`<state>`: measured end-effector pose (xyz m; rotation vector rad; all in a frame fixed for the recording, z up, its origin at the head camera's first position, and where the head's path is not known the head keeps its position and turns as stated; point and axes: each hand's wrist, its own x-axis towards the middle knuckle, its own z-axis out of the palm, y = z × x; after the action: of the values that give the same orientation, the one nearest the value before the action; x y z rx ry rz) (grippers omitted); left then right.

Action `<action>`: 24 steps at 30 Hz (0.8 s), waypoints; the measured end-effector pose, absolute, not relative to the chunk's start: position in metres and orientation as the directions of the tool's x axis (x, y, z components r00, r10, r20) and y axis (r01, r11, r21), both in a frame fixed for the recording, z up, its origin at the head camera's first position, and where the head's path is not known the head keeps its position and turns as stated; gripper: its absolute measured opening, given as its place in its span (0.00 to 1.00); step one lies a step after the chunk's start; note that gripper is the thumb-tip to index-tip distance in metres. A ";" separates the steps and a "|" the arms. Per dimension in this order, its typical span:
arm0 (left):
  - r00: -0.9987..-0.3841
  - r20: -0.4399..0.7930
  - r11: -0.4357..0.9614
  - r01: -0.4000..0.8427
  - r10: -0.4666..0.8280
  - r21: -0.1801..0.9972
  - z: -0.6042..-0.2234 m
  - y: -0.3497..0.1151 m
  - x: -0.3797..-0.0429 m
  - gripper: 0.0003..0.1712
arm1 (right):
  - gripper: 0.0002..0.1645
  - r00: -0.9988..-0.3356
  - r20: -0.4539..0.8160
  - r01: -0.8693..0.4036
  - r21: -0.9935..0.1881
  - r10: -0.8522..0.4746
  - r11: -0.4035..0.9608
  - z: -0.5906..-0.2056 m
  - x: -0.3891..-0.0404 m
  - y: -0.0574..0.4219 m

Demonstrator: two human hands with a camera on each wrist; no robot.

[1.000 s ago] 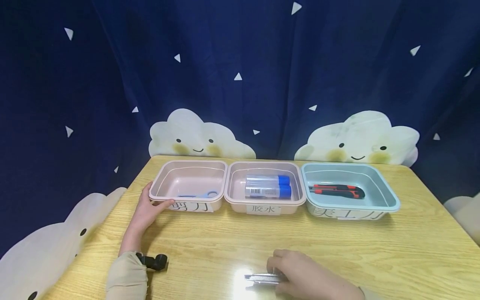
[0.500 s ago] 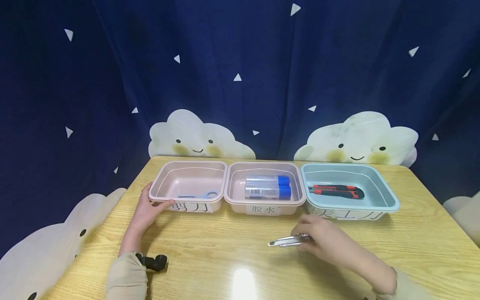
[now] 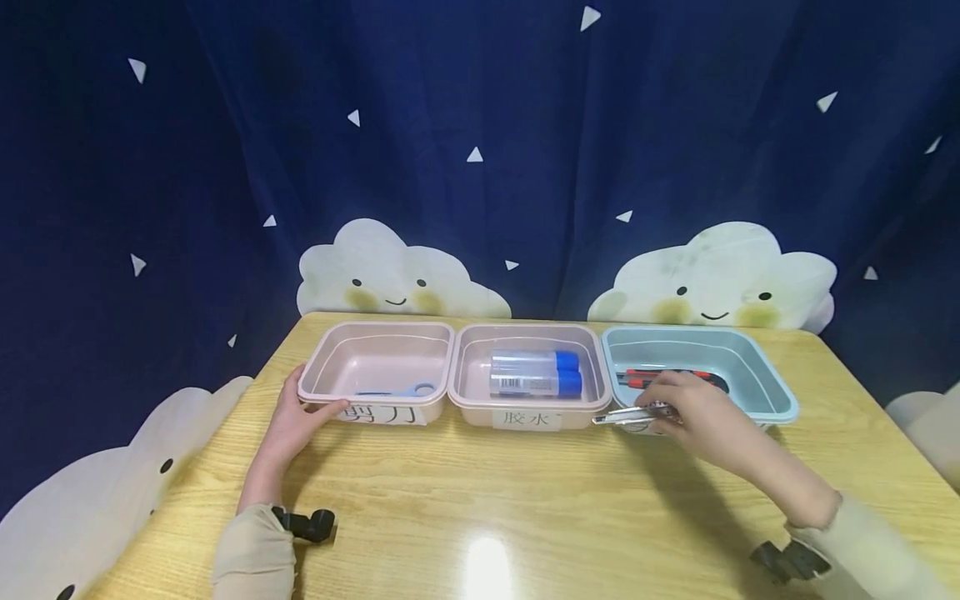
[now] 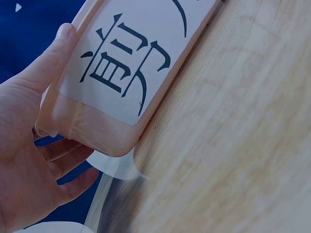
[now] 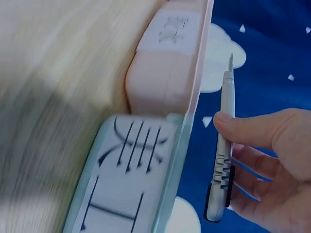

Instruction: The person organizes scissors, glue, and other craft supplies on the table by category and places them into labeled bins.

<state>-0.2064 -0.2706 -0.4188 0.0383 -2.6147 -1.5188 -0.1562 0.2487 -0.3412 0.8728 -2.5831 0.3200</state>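
Note:
My right hand (image 3: 701, 417) pinches a silver utility knife (image 3: 633, 414) above the front rim of the light blue bin (image 3: 768, 367). In the right wrist view the knife (image 5: 224, 141) has its blade tip out, with the thumb laid across its metal body. Inside the blue bin are red-and-black utility knives (image 3: 637, 379), partly covered by the hand. At the left, my left hand (image 3: 288, 421) holds the front left corner of a pink bin (image 3: 375, 329). Its thumb (image 4: 51, 53) lies along the labelled front, and the other fingers bend around the side.
Between these bins stands a second pink bin (image 3: 480, 408) with two clear, blue-capped glue bottles (image 3: 525, 383). Blue-handled scissors (image 3: 416, 389) lie in the left bin. All bins line the far part of the wooden table (image 3: 420, 508), before a dark blue curtain (image 3: 525, 125).
The right hand has carried the utility knife from the front of the table, up and rightward, to the blue bin's front rim. My left hand has stayed at the pink bin.

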 end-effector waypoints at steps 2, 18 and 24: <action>-0.993 0.091 0.496 0.039 -0.080 0.867 -0.419 -0.270 -0.206 0.59 | 0.15 -0.748 0.418 -0.601 -0.098 -0.515 0.793 -0.341 -0.162 0.255; -0.992 0.100 0.489 0.048 -0.082 0.871 -0.421 -0.272 -0.208 0.59 | 0.13 -0.880 0.265 -0.454 -0.230 -0.394 0.861 -0.358 -0.211 0.301; -0.992 0.098 0.493 0.044 -0.083 0.869 -0.422 -0.272 -0.208 0.59 | 0.13 -0.920 0.180 -0.388 -0.278 -0.349 0.879 -0.372 -0.227 0.311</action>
<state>-0.2080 -0.2719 -0.4220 0.0341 -2.6032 -1.5197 -0.2271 0.3113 -0.3725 0.5751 -2.9236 0.4719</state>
